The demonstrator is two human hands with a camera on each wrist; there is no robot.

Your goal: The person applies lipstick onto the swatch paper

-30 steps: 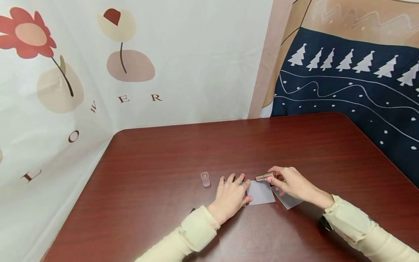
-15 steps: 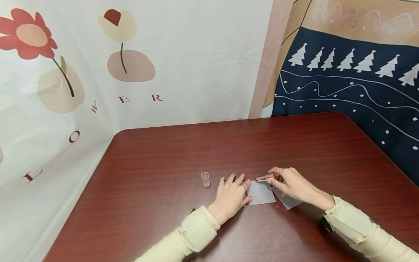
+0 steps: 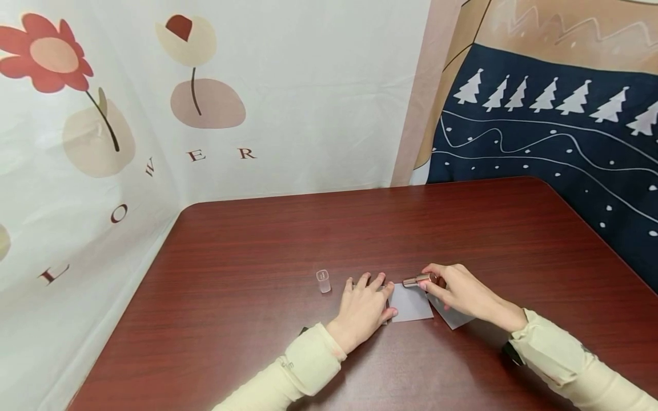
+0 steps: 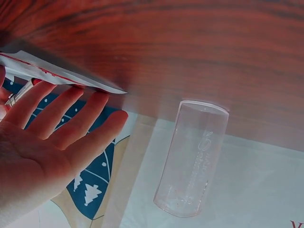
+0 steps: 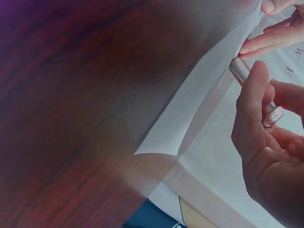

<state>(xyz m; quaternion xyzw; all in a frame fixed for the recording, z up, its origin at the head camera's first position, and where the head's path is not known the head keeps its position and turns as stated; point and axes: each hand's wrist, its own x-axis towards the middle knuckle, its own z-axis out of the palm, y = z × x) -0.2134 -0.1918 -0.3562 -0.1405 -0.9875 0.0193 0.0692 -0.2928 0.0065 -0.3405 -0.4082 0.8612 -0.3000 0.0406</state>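
My right hand pinches a lipstick with a shiny rose-gold tube between thumb and fingers. Its front end is over the top edge of a pale sheet of paper. A red tip on the lipstick shows in the left wrist view, near red marks on the paper's edge. My left hand lies with fingers spread at the sheet's left side, covering paper there. To its left a clear cap stands on the table; faint lettering shows on it in the left wrist view.
Another piece of pale paper lies angled under and beside the right hand. The dark red wooden table has rounded far corners. Behind it hang a white flower-print cloth and a navy cloth with white trees.
The lipstick and right fingers have shifted very slightly to the right and down. My left hand and the clear cap stay in place on the table.
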